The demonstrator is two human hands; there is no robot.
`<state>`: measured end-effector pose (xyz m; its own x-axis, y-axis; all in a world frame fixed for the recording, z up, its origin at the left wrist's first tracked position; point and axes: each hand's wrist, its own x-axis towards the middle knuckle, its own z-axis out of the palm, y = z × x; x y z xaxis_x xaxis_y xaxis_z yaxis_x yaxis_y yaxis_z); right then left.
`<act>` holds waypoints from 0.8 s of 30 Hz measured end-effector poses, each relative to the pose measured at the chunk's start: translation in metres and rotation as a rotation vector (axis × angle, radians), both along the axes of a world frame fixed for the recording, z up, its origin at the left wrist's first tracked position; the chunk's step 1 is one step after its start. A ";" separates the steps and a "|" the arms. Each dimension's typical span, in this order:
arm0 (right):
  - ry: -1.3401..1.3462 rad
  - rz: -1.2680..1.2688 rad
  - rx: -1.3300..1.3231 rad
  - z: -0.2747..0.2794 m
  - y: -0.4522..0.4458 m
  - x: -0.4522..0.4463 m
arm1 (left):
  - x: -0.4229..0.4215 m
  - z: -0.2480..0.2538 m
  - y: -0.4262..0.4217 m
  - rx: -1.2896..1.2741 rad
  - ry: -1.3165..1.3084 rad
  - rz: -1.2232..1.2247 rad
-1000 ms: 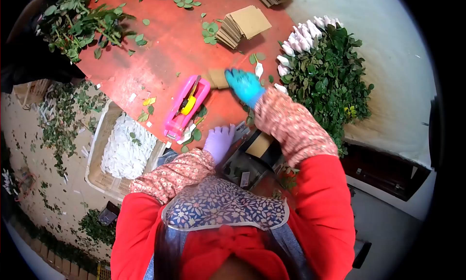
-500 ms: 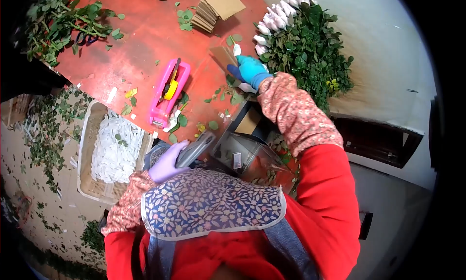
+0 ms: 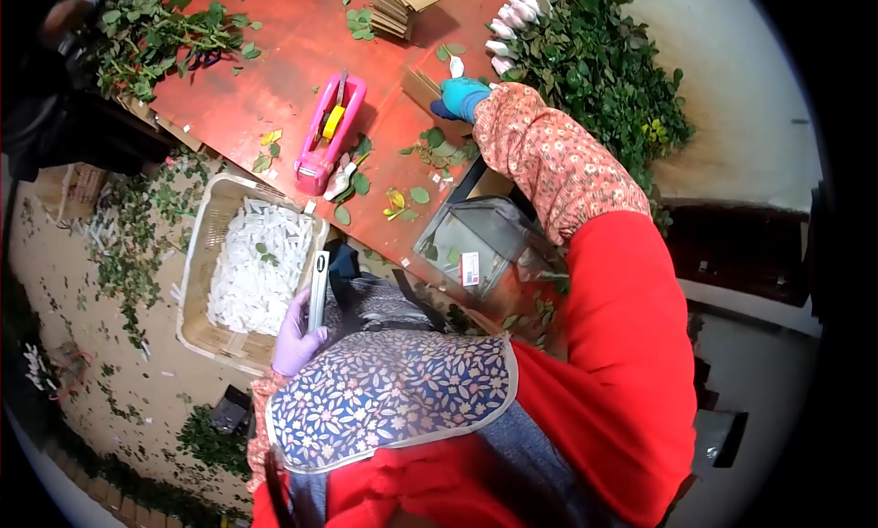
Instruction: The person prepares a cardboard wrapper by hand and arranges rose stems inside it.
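Note:
My left hand, in a lilac glove, is closed around a flat grey device, seen edge-on beside the apron. Over the red table, my right hand in a blue glove grips a few brown cardboard pieces. Left of that hand lies a pink tape dispenser with a yellow roll. A stack of brown cardboard sits farther back. Pale pink roses with dark leaves lie right of my right hand. A clear plastic bag is near the table's front edge.
A basket filled with white strips stands on the floor at the left. Cut leafy stems cover the table's back left, beside a person in dark clothes. Leaves litter the floor; an open dark drawer is at the right.
My left hand has lifted the grey device from the table's front edge and brought it left towards the basket. The cardboard has stayed in my right hand. The whole view has shifted.

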<state>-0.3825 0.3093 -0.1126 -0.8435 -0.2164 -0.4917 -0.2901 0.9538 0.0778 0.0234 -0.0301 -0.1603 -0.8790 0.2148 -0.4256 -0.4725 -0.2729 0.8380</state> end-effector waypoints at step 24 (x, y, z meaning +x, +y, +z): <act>-0.173 0.148 0.034 -0.017 -0.081 0.094 | -0.002 -0.052 -0.067 0.031 -0.043 -0.078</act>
